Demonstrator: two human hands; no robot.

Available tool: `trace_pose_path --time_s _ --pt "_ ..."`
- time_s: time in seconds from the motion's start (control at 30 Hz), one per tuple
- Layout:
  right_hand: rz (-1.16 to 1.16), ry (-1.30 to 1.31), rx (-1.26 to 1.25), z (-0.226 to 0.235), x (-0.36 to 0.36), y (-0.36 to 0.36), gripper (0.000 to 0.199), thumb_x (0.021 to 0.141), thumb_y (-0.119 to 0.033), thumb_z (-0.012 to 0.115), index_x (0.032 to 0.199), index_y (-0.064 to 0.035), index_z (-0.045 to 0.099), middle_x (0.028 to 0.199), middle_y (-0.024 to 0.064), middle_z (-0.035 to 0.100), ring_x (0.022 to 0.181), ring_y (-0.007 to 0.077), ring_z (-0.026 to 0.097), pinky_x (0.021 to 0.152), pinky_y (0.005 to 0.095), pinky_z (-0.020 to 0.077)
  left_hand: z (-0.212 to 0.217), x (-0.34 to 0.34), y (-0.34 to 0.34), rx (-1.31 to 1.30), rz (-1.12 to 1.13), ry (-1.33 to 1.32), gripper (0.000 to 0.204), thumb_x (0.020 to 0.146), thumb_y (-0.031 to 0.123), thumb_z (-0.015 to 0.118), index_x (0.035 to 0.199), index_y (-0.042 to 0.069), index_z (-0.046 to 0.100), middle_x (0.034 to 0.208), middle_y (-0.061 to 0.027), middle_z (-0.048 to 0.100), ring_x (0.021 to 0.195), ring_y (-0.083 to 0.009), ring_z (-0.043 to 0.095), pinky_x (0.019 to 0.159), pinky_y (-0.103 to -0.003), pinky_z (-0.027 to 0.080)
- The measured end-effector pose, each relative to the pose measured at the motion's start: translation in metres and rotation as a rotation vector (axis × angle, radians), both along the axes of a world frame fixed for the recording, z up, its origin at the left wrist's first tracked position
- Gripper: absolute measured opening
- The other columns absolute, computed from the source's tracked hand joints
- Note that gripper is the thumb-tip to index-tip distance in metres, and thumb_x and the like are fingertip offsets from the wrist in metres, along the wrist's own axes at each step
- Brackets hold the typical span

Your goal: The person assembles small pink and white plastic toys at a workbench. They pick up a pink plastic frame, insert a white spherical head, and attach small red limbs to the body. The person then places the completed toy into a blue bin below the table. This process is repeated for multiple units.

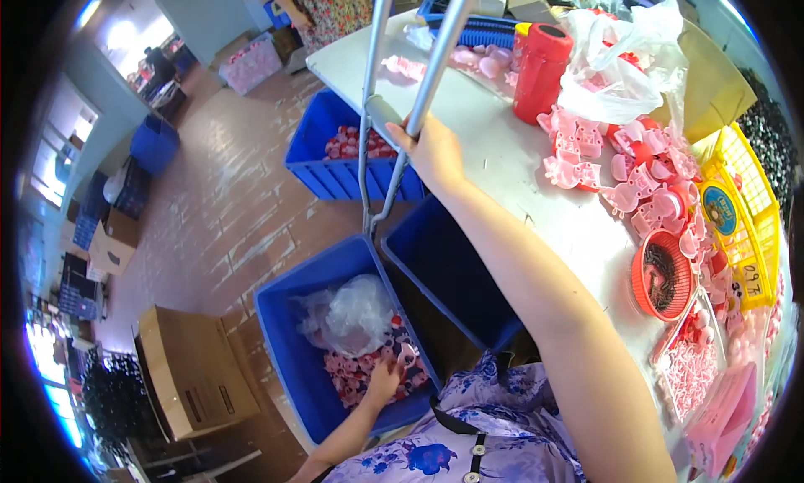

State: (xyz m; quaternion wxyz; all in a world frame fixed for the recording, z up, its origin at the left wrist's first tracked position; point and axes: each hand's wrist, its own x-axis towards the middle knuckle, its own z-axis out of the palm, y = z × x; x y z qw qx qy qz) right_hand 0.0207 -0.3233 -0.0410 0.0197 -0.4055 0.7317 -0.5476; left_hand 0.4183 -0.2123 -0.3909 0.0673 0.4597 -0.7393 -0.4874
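Observation:
My left hand (384, 384) reaches down into a blue plastic bin (280, 311). Its fingers are closed at a pink plastic piece (408, 355), among many small pink and dark red pieces (347, 374). A crumpled clear plastic bag (360, 315) lies on the pieces beside it. My right hand (434, 154) is up at the table's left edge, its fingers wrapped round a silver metal tube frame (435, 72). The frame slants upward out of view; its lower bend stands between the bins.
Pink pieces (641, 185), a red canister (543, 72), a red basket (662, 273) and a yellow basket (749, 223) cover the table's right. Another blue bin (314, 152) and a dark-inside bin (452, 265) stand along the table. A cardboard box (197, 370) is left; a person (327, 10) stands beyond.

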Motion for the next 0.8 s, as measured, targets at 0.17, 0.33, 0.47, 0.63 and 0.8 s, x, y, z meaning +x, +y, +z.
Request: trace_pose_path --time_s 0.17,0.33,0.47,0.63,0.8 --pt "-0.004 0.099 -0.079 -0.005 -0.002 -0.006 0.029 0.085 -0.032 0.067 0.089 -0.0044 0.057 0.08 0.0152 0.062 0.076 0.0353 0.061 0.067 0.0421 0.0466 0.066 -0.013 0.005 0.069 -0.041 0.068 0.021 0.09 0.018 0.057 0.094 -0.002 0.06 0.079 -0.0154 0.061 0.072 -0.0257 0.06 0.069 -0.036 0.046" --pt "-0.012 0.001 -0.277 -0.006 0.007 0.004 0.026 0.09 -0.028 0.058 0.086 -0.002 0.057 0.085 0.0172 0.058 0.082 0.0367 0.057 0.073 0.0428 0.044 0.121 -0.083 -0.053 -0.102 -0.158 0.312 0.015 0.094 0.013 0.055 0.085 0.0 0.057 0.072 -0.0047 0.056 0.059 -0.0105 0.052 0.053 -0.027 0.04" --pt "0.017 0.08 -0.25 -0.026 0.001 0.019 0.03 0.093 -0.031 0.054 0.092 -0.0014 0.059 0.086 0.0193 0.058 0.086 0.0388 0.057 0.079 0.045 0.0442 0.224 -0.171 -0.092 -0.256 -0.174 0.515 0.007 0.09 0.004 0.059 0.092 -0.002 0.06 0.128 -0.0161 0.042 0.071 -0.0162 0.059 0.06 -0.026 0.048" --pt "0.278 -0.149 0.203 -0.001 -0.013 0.033 0.039 0.095 -0.036 0.048 0.109 -0.0016 0.06 0.111 0.0274 0.056 0.103 0.043 0.055 0.089 0.0455 0.0444 0.272 -0.242 -0.136 -0.921 -0.377 0.53 0.009 0.086 0.008 0.065 0.092 0.002 0.064 0.123 -0.0234 0.047 0.073 -0.0242 0.063 0.069 -0.032 0.053" --pt "0.197 -0.003 0.397 0.031 -0.006 0.071 0.043 0.093 -0.04 0.05 0.112 -0.0023 0.059 0.116 0.0276 0.056 0.108 0.0418 0.055 0.089 0.0455 0.0451 0.244 -0.28 -0.163 -0.576 -0.468 0.451 0.013 0.088 0.011 0.062 0.093 0.0 0.067 0.099 -0.0194 0.056 0.076 -0.0275 0.061 0.076 -0.037 0.049"
